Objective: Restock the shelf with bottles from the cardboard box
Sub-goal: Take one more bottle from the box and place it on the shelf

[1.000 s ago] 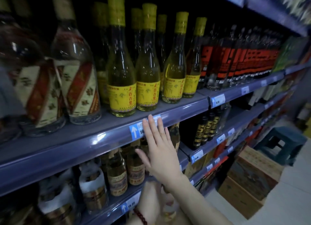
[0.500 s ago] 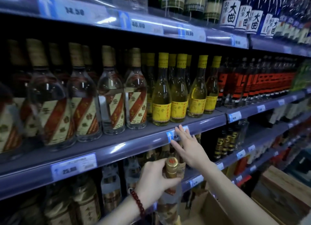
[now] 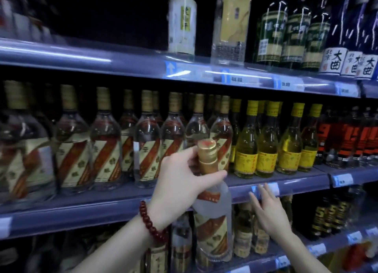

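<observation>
A person's left hand (image 3: 180,180), a red bead bracelet (image 3: 152,224) on its wrist, was wrapped around the neck of a clear bottle (image 3: 212,211) with a gold cap and a red-and-cream diagonal label, holding it upright in front of the middle shelf (image 3: 81,209) of a blue-edged store rack. The bottle's cap stood level with a row of matching clear bottles (image 3: 106,141) lined up along that shelf, to the left of a group of yellow-labelled bottles (image 3: 268,141). The right hand (image 3: 266,207) reached forward with fingers spread and flat, holding nothing, its fingertips touching the shelf's front edge at a blue price tag (image 3: 273,189). Dark bottles with red labels (image 3: 347,137) filled the far right, and more bottles stood on the shelves above and below.
</observation>
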